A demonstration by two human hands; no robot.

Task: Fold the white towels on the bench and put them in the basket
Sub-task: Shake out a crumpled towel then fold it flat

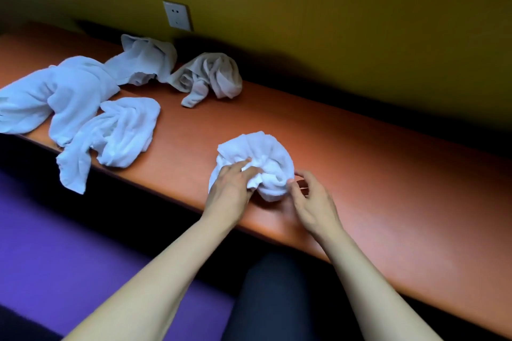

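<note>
A crumpled white towel (263, 158) lies on the orange bench (374, 174) near its front edge. My left hand (230, 188) rests on the towel's left side with fingers pinching its folds. My right hand (310, 202) touches the towel's lower right edge with thumb and fingertips. Several other crumpled white towels lie farther left: one hanging over the front edge (116, 135), a large one (55, 94) at the far left, one by the wall (144, 61) and a greyish one (210, 75). No basket is in view.
A yellow-green wall with a white socket (177, 15) runs behind the bench. Purple floor (55, 243) lies below the bench's front edge. My dark-clothed knee (277, 299) is under the bench edge.
</note>
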